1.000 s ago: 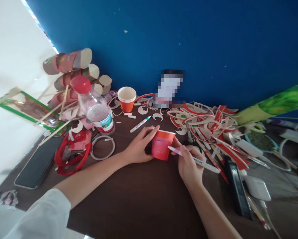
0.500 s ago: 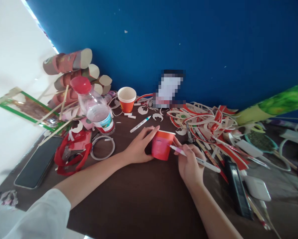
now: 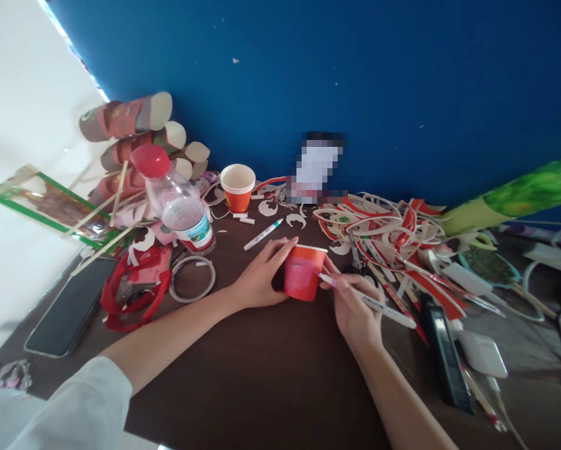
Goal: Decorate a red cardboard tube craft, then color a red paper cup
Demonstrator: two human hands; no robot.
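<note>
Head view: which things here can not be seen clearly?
- Pen tip: hidden where it meets the red cup; marks too small to read.
- Left hand: fingers behind the cup are hidden.
- Card at the wall: blurred out.
- Bottle label: too small.
- Green roll: cut by the right edge.

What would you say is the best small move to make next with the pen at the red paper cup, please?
Probably draw the tip a short stroke along the cup wall. The left hand steadies the red paper cup upright on the dark brown table, and the right hand holds the white marker pen with its tip already at the cup's side, so a small stroke seems all that is needed.
</note>
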